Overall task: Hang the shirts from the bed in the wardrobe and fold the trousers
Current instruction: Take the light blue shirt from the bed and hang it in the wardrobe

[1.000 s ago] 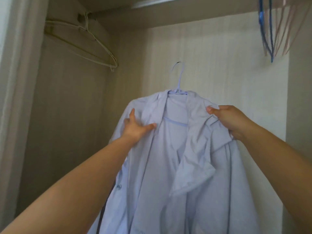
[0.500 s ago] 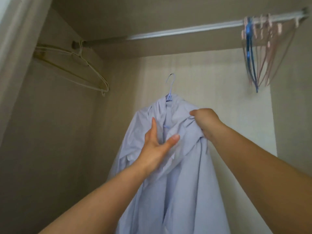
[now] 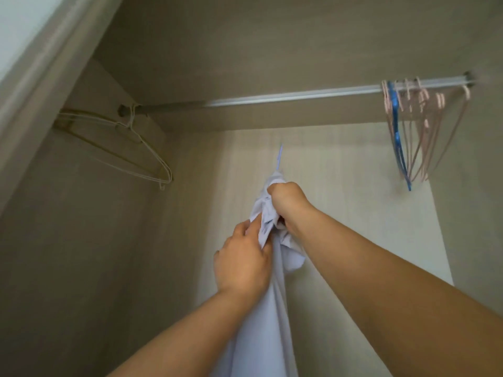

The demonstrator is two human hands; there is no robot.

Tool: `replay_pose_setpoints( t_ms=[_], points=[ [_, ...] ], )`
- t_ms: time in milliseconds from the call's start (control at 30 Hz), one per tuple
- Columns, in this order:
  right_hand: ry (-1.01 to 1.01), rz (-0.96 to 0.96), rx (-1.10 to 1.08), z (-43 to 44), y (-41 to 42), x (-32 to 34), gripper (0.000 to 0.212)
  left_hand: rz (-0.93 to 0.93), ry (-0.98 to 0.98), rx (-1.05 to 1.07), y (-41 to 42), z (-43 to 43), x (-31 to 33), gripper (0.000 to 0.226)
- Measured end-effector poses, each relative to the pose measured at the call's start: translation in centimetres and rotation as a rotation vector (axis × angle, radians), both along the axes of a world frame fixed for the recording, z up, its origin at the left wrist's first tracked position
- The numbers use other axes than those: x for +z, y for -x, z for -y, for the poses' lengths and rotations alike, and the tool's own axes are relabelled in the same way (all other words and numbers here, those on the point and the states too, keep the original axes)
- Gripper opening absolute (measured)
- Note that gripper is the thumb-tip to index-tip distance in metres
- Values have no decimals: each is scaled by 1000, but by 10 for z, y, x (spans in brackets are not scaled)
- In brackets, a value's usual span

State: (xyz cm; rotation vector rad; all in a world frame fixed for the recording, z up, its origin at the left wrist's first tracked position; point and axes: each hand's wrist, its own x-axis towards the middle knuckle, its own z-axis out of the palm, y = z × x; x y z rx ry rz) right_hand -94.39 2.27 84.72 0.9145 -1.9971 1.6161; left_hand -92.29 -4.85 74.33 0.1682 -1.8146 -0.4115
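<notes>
Head view: two hands, left (image 3: 243,263) and right (image 3: 288,204), each grip clenched on one shirt (image 3: 269,317).

Shirt (image 3: 268,317), at 6 o'clock: pale lilac-blue, plain, no pattern visible. Its hanger hook (image 3: 279,156), at centre: light blue. Wardrobe rail (image 3: 294,96), at 1 o'clock: silver-grey metal, darker grey toward its left end. Hangers bunched on the rail at 2 o'clock: pale pink (image 3: 424,131), with one bright blue (image 3: 398,137) among them. Hangers at 9 o'clock (image 3: 130,148): white and cream wire. Wardrobe back panel (image 3: 340,170): light beige with faint vertical grain. Side wall (image 3: 81,240) and ceiling (image 3: 245,44): darker taupe, plain.
</notes>
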Motion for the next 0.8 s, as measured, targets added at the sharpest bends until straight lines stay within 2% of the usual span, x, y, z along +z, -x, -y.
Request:
replay_pose_setpoints(
  t_ms=[133, 267, 433, 600, 800],
  points=[
    [-58, -122, -57, 7, -3, 22, 16, -44, 26, 41, -1, 10, 24, 35],
    [-98, -225, -211, 14, -2, 41, 33, -93, 69, 39, 0, 15, 43, 24],
    [-113, -409, -400, 19, -5, 63, 38, -173, 61, 38, 2, 25, 71, 19],
    [-61, -478, -452, 28, 0, 90, 41, -204, 47, 1, 15, 34, 103, 38],
    [-102, -496, -499, 38, 12, 126, 42, -174, 45, -63, 33, 46, 142, 25]
  ],
)
